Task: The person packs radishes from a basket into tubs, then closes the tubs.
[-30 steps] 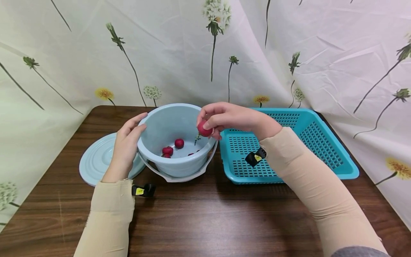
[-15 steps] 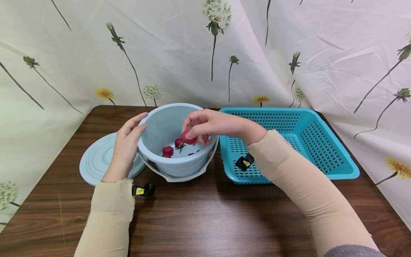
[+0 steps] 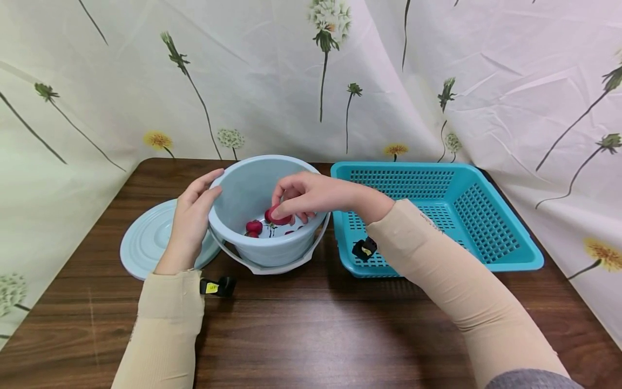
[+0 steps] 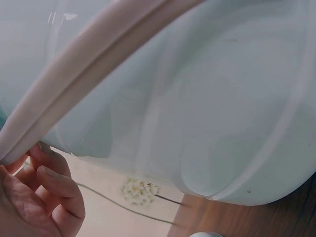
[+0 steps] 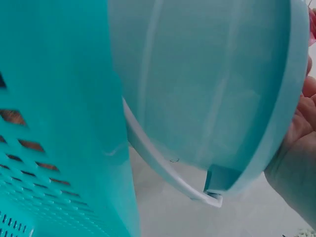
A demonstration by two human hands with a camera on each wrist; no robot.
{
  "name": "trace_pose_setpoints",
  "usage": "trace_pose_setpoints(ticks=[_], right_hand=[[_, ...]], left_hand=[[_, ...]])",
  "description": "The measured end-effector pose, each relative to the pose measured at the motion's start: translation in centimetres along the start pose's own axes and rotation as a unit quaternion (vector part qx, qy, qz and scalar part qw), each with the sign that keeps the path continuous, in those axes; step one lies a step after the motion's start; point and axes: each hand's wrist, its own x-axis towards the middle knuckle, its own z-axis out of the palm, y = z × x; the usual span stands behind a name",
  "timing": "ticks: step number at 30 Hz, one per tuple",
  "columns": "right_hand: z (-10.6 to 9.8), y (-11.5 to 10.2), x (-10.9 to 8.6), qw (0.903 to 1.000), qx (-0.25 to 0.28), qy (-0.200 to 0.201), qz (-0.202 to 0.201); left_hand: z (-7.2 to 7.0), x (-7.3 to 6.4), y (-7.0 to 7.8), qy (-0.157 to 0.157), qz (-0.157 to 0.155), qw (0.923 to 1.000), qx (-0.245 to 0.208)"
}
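Observation:
My left hand grips the left rim of a light blue bucket, which stands on the table. In the left wrist view, curled fingers show beside the bucket's pale handle. Reaching over the right side of the rim, my right hand pinches a red radish low inside the bucket. Several other radishes lie at the bottom, partly hidden by the front wall and the hand. The right wrist view shows mostly the bucket's outside, with the right hand beyond its rim.
A turquoise perforated basket stands right of the bucket, beneath my right forearm. To the left lies a light blue lid, partly covered by my left hand. A white flowered cloth hangs behind the brown wooden table.
My right hand has moved left and down into the bucket with the radish, whose leafy end hung over the rim earlier. The left hand has stayed at the rim.

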Motion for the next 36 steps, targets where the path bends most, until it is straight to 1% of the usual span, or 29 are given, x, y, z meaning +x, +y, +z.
trace_pose_setpoints(ticks=[5,12,16,28,36], right_hand=[[0.37,0.18,0.33,0.9999,0.003,0.003,0.012],[0.96,-0.03,0.65,0.9999,-0.007,-0.013,-0.001],[0.99,-0.06,0.60,1.0000,-0.004,-0.007,0.001],[0.99,0.10,0.76,1.0000,-0.006,-0.006,-0.001],[0.98,0.21,0.72,1.0000,0.008,0.000,-0.002]], left_hand=[[0.05,0.01,0.01,-0.001,0.002,1.0000,0.000],[0.12,-0.03,0.12,-0.001,0.003,1.0000,0.003],[0.11,-0.06,0.16,-0.001,0.002,1.0000,0.003],[0.00,-0.10,0.10,-0.001,0.000,1.0000,0.003],[0.07,-0.03,0.14,-0.002,0.003,1.0000,0.004]])
